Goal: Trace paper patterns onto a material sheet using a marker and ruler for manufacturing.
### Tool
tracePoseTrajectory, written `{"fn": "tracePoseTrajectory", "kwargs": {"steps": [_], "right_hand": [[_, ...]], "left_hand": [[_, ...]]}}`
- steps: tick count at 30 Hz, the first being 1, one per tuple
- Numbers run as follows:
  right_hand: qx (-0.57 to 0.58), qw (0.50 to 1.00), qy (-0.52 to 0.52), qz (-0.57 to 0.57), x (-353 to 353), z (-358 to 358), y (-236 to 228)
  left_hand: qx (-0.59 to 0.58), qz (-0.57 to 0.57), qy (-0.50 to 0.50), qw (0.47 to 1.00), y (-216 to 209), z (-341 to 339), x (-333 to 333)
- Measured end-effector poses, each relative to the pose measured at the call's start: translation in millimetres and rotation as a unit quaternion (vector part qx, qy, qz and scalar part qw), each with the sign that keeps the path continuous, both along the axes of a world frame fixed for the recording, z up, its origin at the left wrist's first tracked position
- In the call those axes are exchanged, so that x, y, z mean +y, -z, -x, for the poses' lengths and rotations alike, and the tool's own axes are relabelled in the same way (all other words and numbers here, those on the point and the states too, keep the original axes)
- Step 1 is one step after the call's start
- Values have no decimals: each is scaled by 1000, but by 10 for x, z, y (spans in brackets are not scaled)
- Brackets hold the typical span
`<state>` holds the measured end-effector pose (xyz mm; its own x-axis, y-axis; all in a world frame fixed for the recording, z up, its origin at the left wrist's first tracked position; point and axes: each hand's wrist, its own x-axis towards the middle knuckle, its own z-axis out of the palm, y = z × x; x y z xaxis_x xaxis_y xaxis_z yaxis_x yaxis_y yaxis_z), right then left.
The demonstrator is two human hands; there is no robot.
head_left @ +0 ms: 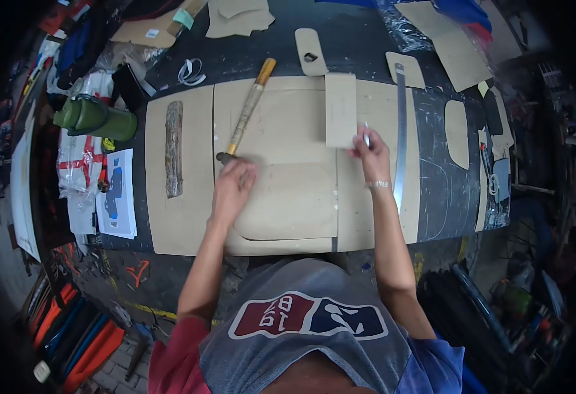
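The left hand [233, 186] lies flat on the tan sheet [288, 197] and hides the part beneath its palm; the dark head of the wooden-handled tool [248, 111] disappears partly under its fingers. The right hand [371, 152] pinches something thin and pale, too small to name, and whether the grip closes fully cannot be told. Its fingers cover the lower corner of the rectangular card [340, 109]. The person's own chest hides the near edge of the surface [432, 197] (and whatever sits below it). Clutter at the left rim [71, 164] bends and blurs; the blue material [462, 10] is cut by the top edge.
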<state>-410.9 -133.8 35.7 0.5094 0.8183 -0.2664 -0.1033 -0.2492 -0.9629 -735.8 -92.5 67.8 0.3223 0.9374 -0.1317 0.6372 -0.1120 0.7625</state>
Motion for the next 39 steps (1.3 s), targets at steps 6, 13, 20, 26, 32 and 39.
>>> {"fn": "tracePoseTrajectory", "kwargs": {"steps": [6,13,20,26,32,39], "right_hand": [[-51,999,5,4,1271,261,104],[-88,996,4,9,1950,520,139],[-120,991,-1,55,2175,538,199],[-149,984,-14,91,2345,722,163],[-226,968,-15,105,2473,721,213],[-230,968,8,99,2388,845,-7]], "left_hand": [[-7,-91,-6,996,196,-17,941],[78,-125,6,989,422,-402,1503],[93,-106,13,990,484,-411,1669],[70,-110,-4,991,506,-389,1666],[4,-117,-22,993,526,-396,1667],[-2,-153,-25,988,640,-341,1692]]}}
